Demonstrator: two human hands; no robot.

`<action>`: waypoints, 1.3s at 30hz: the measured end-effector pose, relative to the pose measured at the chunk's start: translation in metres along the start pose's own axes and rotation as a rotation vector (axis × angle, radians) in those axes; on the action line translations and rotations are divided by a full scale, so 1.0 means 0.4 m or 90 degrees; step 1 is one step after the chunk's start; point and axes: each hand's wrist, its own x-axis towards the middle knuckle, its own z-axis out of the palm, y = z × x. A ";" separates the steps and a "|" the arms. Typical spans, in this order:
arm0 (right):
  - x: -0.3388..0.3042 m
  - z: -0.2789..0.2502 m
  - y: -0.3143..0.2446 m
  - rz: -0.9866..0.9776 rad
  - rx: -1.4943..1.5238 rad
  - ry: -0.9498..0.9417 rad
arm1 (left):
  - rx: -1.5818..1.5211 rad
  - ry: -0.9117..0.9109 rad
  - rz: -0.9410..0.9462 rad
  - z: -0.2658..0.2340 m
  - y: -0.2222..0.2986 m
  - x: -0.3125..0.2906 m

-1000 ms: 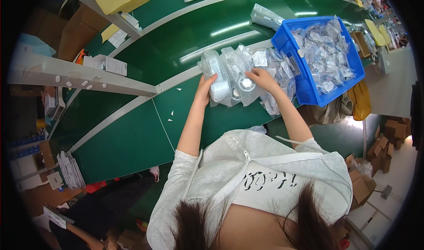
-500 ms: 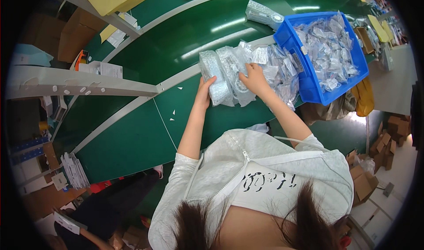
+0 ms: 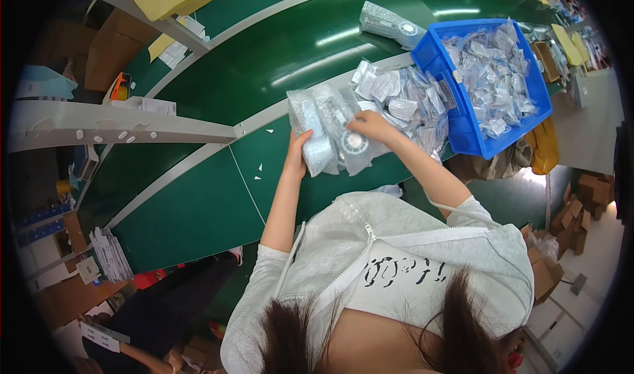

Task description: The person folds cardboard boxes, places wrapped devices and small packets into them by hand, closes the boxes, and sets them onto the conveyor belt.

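Above the green table I hold bubble-wrapped packages side by side. My left hand (image 3: 299, 153) grips the left bubble-wrapped package (image 3: 316, 139) by its outer side, thumb on top. My right hand (image 3: 374, 127) pinches the upper right edge of the other bubble-wrapped package (image 3: 343, 150), which shows a round silvery part through its wrap. Beside my right hand lies a heap of small clear plastic packets (image 3: 422, 106). It reaches to the blue bin (image 3: 446, 119), which is filled with similar packets.
Behind the bin's left corner lies another bubble-wrapped item (image 3: 389, 25) with a round end. A pale metal shelf frame (image 3: 191, 124) crosses the left side. White paper scraps dot the green tabletop (image 3: 198, 219). Cardboard boxes (image 3: 578, 222) stand on the floor at right; another person sits lower left.
Both packages have come nearer to me and slightly left. The right one has turned so its round silvery part shows. My right hand has shifted a little left along with it.
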 end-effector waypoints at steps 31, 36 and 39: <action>0.012 0.148 -0.031 0.064 0.130 0.012 | 0.017 -0.050 0.073 -0.034 0.042 -0.040; 0.021 0.138 0.020 -0.054 0.186 0.113 | 0.075 -0.038 0.106 -0.060 0.049 -0.059; -0.001 0.127 0.032 -0.158 0.221 0.296 | 0.318 0.210 0.281 -0.107 0.058 -0.084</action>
